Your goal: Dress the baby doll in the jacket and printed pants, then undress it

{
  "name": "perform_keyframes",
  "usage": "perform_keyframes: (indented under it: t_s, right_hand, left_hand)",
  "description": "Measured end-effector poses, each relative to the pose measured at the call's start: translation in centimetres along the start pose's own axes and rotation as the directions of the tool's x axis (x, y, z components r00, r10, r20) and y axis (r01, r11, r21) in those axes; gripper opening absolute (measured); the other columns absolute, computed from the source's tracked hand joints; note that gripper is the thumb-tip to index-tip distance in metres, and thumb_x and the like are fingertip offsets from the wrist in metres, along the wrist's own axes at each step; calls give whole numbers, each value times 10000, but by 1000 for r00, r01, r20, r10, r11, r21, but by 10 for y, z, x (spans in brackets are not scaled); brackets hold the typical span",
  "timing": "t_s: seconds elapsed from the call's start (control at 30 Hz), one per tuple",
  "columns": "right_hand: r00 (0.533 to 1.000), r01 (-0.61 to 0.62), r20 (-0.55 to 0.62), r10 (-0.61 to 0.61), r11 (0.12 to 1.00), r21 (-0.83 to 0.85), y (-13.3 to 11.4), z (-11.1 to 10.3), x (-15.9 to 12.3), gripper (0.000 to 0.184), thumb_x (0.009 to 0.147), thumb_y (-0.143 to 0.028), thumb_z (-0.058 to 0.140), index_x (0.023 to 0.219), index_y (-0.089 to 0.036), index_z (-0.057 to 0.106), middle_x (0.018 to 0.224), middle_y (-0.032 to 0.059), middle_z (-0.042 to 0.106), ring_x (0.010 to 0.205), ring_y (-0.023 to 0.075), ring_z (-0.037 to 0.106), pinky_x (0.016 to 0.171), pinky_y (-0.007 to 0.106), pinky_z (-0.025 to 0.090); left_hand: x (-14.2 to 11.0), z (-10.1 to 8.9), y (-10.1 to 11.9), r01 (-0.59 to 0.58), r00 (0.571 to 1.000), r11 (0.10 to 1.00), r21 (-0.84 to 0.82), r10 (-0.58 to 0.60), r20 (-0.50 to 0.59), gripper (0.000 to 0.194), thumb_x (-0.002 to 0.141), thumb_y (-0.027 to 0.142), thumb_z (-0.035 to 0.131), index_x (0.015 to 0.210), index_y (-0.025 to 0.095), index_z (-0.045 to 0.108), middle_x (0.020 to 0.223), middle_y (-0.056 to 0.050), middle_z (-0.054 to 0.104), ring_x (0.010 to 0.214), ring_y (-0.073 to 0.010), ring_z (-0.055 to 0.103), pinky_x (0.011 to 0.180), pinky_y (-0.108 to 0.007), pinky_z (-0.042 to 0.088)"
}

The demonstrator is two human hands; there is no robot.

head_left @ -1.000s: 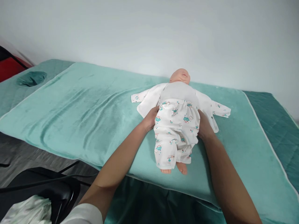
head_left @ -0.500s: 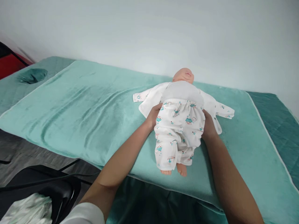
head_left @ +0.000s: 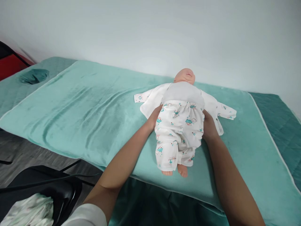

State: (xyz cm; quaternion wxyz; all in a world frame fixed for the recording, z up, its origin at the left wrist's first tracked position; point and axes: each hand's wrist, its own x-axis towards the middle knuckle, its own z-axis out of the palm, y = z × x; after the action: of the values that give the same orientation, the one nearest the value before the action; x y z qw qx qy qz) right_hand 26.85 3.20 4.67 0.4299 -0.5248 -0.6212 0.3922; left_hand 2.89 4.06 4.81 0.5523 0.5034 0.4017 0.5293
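A baby doll (head_left: 184,76) lies on its back on the green cover, head toward the wall and bare feet toward me. An open white jacket (head_left: 152,100) spreads out on both sides, its printed sleeves stretched outward, with a plain pale front between. White printed baby pants (head_left: 180,122) cover the doll up to its middle, both feet sticking out of the cuffs. At the left side of the waist, my left hand (head_left: 155,117) grips the pants. My right hand (head_left: 210,127) grips the opposite side. Most fingers are hidden behind the cloth.
The light green cover (head_left: 63,113) lies over a darker massage bed (head_left: 272,110) against a white wall. A face hole (head_left: 34,76) shows at its left end. In the lower left, a black chair (head_left: 63,188) carries crumpled cloth (head_left: 33,210); a dark cable crosses it.
My view has shifted slightly, so the doll appears a little farther right. The pants' sides widened a little, then drew slightly in again. Both hands keep hold at the waist.
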Motion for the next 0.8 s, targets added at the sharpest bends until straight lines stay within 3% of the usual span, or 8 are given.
perform_keyframes:
  t_s: [0.13, 0.3, 0.4, 0.57, 0.8]
  right_hand:
    - [999, -10, -37, 12, 998, 61, 0, 1, 0, 453, 788, -439, 720, 1204, -260, 712, 1291, 44, 709, 1240, 315, 617, 1046, 438, 490]
    - [999, -12, -48, 12, 1000, 12, -4, 1, -1, 478, 786, -434, 730, 1230, -260, 709, 1308, 52, 702, 1242, 325, 619, 1062, 453, 477]
    - [999, 18, -39, -18, 1000, -1, -5, 1, -1, 513, 773, -443, 743, 1249, -257, 701, 1334, 54, 689, 1271, 324, 603, 1082, 452, 467]
    - [997, 62, -43, -61, 998, 26, -3, 2, 0, 502, 755, -429, 766, 1224, -258, 714, 1313, 50, 701, 1257, 330, 615, 1076, 463, 477]
    - [998, 31, -54, -28, 998, 63, -1, 3, 1, 442, 750, -421, 769, 1160, -261, 738, 1234, 44, 737, 1191, 332, 650, 1024, 471, 509]
  left_hand:
    - [-2, 0, 2, 70, 997, 995, -64, -71, -1, 237, 668, 318, 801, 858, 180, 762, 964, -65, 776, 1106, -301, 643, 1001, -392, 476]
    - [-4, 4, 7, 159, 985, 967, -200, -168, -28, 339, 630, 364, 831, 894, 168, 748, 987, -65, 774, 1097, -302, 660, 962, -390, 506]
    - [-3, 4, 8, 211, 977, 944, -253, -214, 18, 399, 604, 354, 853, 934, 161, 737, 1006, -73, 773, 1089, -303, 672, 959, -406, 519]
    - [-2, 1, 5, 229, 973, 933, -278, -223, 53, 424, 593, 300, 854, 975, 160, 734, 1059, -77, 772, 1120, -313, 670, 995, -427, 516]
    - [-1, 1, 1, 228, 974, 929, -292, -221, 56, 472, 568, 329, 874, 999, 186, 745, 1051, -52, 778, 1124, -317, 676, 1021, -447, 507]
